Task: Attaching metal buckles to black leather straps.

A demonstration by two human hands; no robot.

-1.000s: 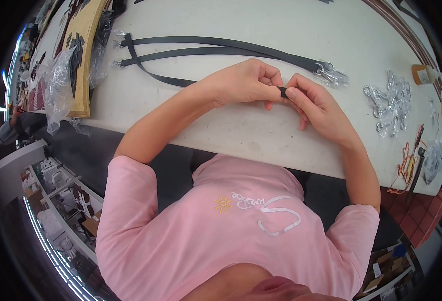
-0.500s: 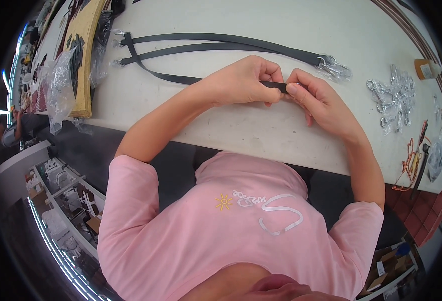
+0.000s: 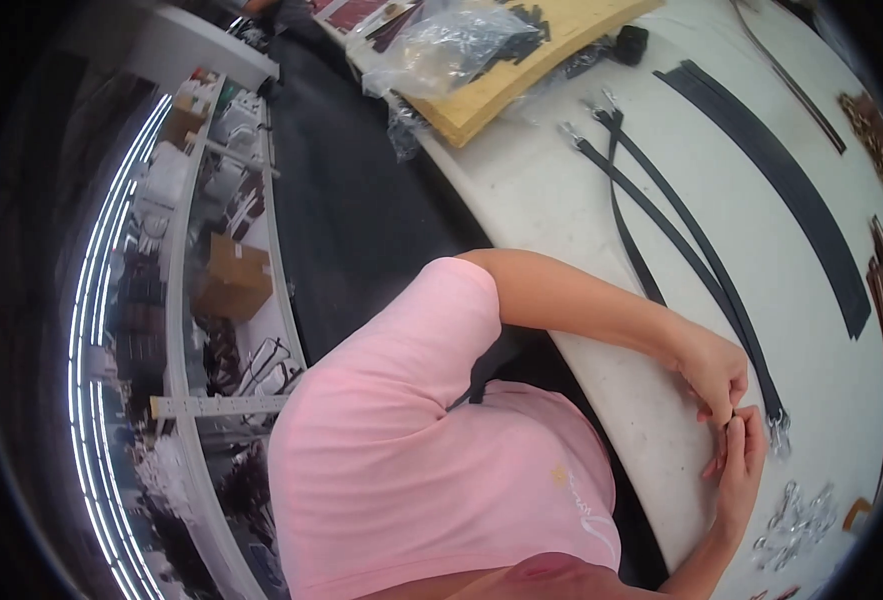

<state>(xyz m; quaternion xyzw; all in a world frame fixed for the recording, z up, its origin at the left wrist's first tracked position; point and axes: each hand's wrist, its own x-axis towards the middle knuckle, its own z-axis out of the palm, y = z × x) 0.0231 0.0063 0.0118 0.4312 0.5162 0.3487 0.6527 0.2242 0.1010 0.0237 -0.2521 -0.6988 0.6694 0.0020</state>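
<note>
My left hand (image 3: 713, 372) is closed around the end part of a black strap (image 3: 639, 262), which passes out of sight under my left forearm. Right up against it, my right hand (image 3: 740, 462) pinches at the same strap end with thumb and fingers. Only a small dark bit of the strap shows between my fingertips. Two more black straps (image 3: 723, 290) lie just beyond my hands, crossing toward a shared end. Metal clasps (image 3: 778, 432) in clear wrap sit at that end, close to my right hand. Another wrapped clasp (image 3: 569, 133) shows at the straps' far end.
A pile of wrapped metal clasps (image 3: 793, 525) lies beside my right wrist. Wide black strips (image 3: 781, 185) rest farther across the white table (image 3: 581, 240). A yellow board (image 3: 521, 85) with a clear plastic bag (image 3: 451, 50) occupies the far corner. Shelves (image 3: 186, 300) stand to the left.
The view has swung to the left, so my hands now appear toward the lower right. The wide black strips have come into view. Both hands stay together at the strap end.
</note>
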